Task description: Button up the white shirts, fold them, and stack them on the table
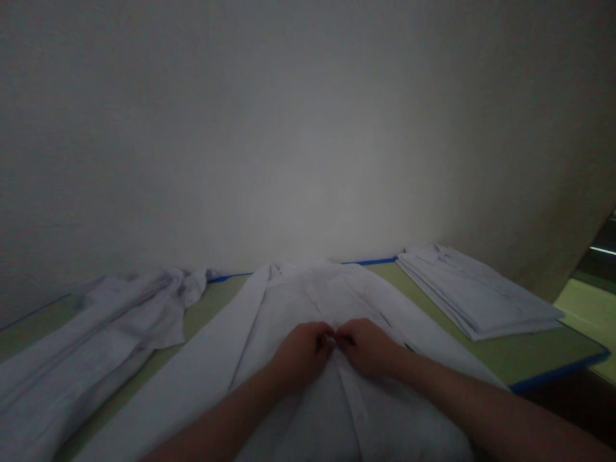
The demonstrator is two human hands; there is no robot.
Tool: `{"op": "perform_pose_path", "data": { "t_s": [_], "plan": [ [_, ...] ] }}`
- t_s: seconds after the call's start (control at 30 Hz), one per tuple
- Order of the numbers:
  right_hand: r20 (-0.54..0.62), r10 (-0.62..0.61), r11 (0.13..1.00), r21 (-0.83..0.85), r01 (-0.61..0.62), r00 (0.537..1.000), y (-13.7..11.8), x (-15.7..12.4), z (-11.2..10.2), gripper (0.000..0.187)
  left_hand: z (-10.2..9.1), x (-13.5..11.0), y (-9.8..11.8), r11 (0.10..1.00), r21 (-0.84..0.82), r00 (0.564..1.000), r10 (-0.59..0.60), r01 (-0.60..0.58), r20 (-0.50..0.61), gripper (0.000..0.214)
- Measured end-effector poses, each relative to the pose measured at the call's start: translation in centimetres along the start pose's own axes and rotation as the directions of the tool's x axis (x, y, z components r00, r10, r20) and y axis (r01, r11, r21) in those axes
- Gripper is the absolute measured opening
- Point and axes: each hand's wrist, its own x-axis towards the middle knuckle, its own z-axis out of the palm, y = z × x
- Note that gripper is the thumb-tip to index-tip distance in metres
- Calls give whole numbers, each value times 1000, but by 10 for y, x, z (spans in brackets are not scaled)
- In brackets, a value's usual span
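Observation:
A white shirt [308, 301] lies spread out in front of me on a green table [529, 350]. My left hand [303, 353] and my right hand [368, 346] meet over the shirt's front opening, fingertips touching. Both hands pinch the fabric edges at the placket, fingers curled tight. One sleeve of the shirt stretches out toward the lower left.
A heap of crumpled white garments [96, 340] lies at the left. A stack of folded white shirts [476, 295] sits at the back right. The table has a blue edge [558, 372] on the right, and a plain wall rises just behind it.

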Motion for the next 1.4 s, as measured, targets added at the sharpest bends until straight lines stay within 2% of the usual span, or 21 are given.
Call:
{"op": "perform_pose_path", "data": {
  "t_s": [0.13,0.23,0.3,0.37,0.47,0.57,0.67,0.77,0.87,1.03,1.17,1.3,1.4],
  "plan": [
    [-90,-61,995,-87,53,994,-20,-42,-4,28,5,-1,1,993,115,999,31,-29,-11,24],
    [-47,-30,979,-203,20,998,-34,-68,1,46,5,0,5,981,194,1000,18,-17,-4,22],
    [-3,26,967,-253,-26,1000,-37,-79,4,41,1,-1,11,972,235,999,4,-12,33,21],
    [10,97,957,-277,-91,995,-37,-85,2,26,-6,-5,18,971,239,995,11,-34,96,21],
    [36,165,955,-256,-150,986,-30,-91,-8,11,-18,-19,34,977,185,984,76,-106,161,26],
    [69,185,971,-170,-171,980,-22,-95,-20,10,-21,-38,52,975,199,987,74,-101,143,42],
    [73,169,983,-91,-162,983,-15,-98,-26,13,-11,-54,69,967,244,992,46,-75,120,32],
    [84,164,986,-31,-162,983,-10,-99,-29,12,4,-59,78,965,246,979,45,-95,200,23],
    [59,202,979,11,-203,978,-10,-100,-33,11,12,-55,79,970,214,962,54,-114,269,24],
    [-64,232,972,58,-228,971,-24,-100,-35,13,14,-50,78,993,103,967,28,-56,254,20],
    [-135,177,984,49,-172,975,-35,-101,-20,15,8,-55,81,996,79,980,23,-39,197,23],
    [-157,133,991,-1,-134,979,-36,-105,-2,15,-3,-62,78,999,1,967,-53,55,250,23],
    [-160,127,992,9,-127,979,-33,-108,2,11,-4,-66,71,987,-95,955,-101,132,281,22]
  ]
}}
